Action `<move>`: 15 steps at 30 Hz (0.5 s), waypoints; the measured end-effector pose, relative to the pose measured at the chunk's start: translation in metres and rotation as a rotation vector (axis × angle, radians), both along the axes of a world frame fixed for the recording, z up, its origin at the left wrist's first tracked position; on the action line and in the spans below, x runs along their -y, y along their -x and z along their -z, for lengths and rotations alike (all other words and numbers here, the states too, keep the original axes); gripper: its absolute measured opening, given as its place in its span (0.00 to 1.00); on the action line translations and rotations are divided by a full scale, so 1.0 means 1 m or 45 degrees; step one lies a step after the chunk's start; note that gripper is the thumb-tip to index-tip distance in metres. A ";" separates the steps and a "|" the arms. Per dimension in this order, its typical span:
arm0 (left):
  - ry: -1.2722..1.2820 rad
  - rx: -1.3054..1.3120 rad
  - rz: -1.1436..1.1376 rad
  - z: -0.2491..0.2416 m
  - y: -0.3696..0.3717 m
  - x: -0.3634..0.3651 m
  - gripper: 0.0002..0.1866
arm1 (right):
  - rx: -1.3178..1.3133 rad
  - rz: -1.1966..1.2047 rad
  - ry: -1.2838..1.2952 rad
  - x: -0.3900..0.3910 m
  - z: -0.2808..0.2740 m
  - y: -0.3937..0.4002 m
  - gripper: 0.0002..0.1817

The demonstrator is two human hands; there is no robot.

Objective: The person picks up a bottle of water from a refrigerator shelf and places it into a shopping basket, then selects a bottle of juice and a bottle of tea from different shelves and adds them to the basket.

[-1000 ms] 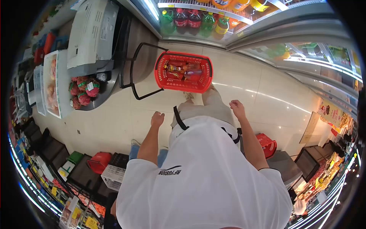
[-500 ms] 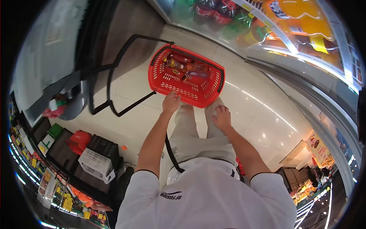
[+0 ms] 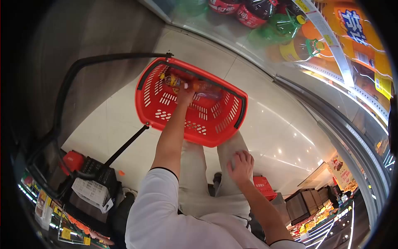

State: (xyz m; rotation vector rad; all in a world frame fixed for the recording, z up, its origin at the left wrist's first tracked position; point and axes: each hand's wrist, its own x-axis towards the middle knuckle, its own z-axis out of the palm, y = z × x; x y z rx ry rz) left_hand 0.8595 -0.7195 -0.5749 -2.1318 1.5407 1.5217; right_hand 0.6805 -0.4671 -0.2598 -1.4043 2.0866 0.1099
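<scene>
While left hand [image 3: 185,96] is in basket [image 3: 207,141] by bottles [image 3: 172,80] | grip hidden | right hand [image 3: 241,167]: half-curled, on thigh [image 3: 226,184]

Left hand [image 3: 185,95] seen from here with fingertips obscured, hold on basket bottles [image 3: 172,81] undetermined, black handle [image 3: 64,93] blurred, cola bottles [image 3: 250,17] cut off above

The floor [image 3: 273,128] is laid with pale, glossy tiles, crossed by thin seams and streaked with reflected light toward three and four o'clock. From twelve to three o'clock, it is bordered by a glass-fronted cooler [image 3: 352,133], whose interior is brightly lit. A dark panel [image 3: 120,33] is seen between ten and eleven. At eight, a black crate [image 3: 99,172] is placed near produce shelving marked with yellow tags. A printed board [image 3: 340,166] is seen past three; light strips [image 3: 351,224] are spread between four and five.
</scene>
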 end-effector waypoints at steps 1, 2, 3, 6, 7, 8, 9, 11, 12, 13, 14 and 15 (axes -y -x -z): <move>0.101 -0.172 -0.114 0.021 0.001 0.000 0.37 | 0.013 0.003 -0.004 0.000 0.000 0.001 0.18; 0.202 -0.344 -0.233 0.042 0.001 0.001 0.36 | 0.024 0.001 -0.007 0.000 0.002 0.003 0.18; 0.302 -0.519 -0.356 0.069 -0.001 -0.002 0.36 | 0.010 -0.002 -0.006 -0.001 0.003 0.003 0.18; 0.182 -0.420 -0.337 0.135 -0.017 -0.014 0.23 | 0.024 0.024 -0.027 -0.004 0.006 0.005 0.19; 0.071 -0.227 -0.157 0.116 -0.018 -0.013 0.20 | 0.012 0.032 -0.029 -0.003 0.005 0.008 0.19; 0.143 -0.171 0.065 0.074 -0.006 -0.011 0.17 | 0.027 0.024 -0.040 0.000 0.003 0.008 0.19; 0.230 -0.149 0.093 0.065 -0.002 -0.027 0.16 | 0.049 0.018 -0.044 0.003 -0.001 0.006 0.19; 0.193 -0.079 0.037 0.027 0.012 -0.047 0.15 | 0.058 0.032 -0.025 0.008 -0.004 0.004 0.18; 0.065 -0.032 -0.047 -0.008 0.026 -0.053 0.15 | 0.062 0.035 -0.015 0.010 -0.006 0.003 0.18; 0.187 -0.014 -0.059 -0.039 0.040 -0.059 0.16 | 0.062 0.042 0.018 0.013 -0.006 0.002 0.18; 0.308 0.005 -0.077 -0.066 0.051 -0.065 0.17 | 0.064 0.047 0.029 0.014 -0.007 0.002 0.18; 0.344 -0.006 -0.068 -0.088 0.052 -0.070 0.19 | 0.066 0.055 0.034 0.013 -0.010 -0.001 0.18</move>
